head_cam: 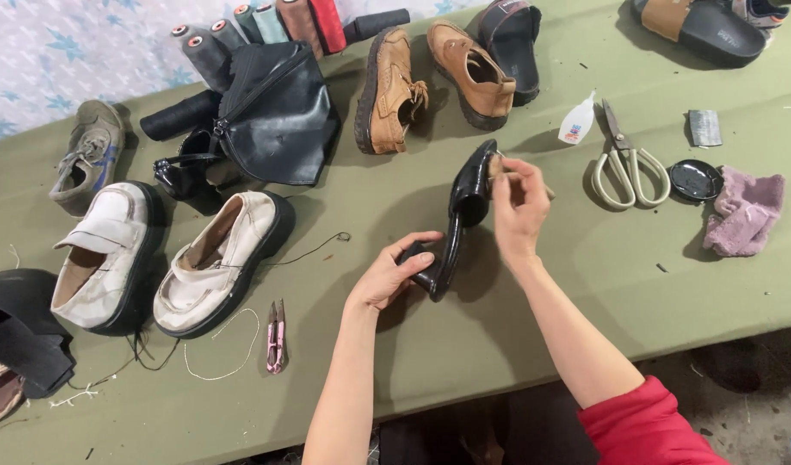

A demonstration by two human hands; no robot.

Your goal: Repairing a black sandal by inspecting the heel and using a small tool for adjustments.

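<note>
A glossy black heeled shoe [464, 202] is held up over the olive-green table [516, 327], tilted with its toe away from me. My left hand [391, 271] grips its heel end from below. My right hand [518, 202] is closed on a small brush [497, 165], pressed against the shoe's upper near the toe. The brush handle is mostly hidden in my fingers.
White platform shoes [154, 250] lie at left, with pink thread snips [276, 334] and loose thread near them. A black boot [271, 116], thread cones [241, 30] and tan shoes [430, 77] sit behind. Scissors [626, 164], a glue bottle [576, 122], a black lid [696, 180] and a pink cloth [744, 211] lie at right.
</note>
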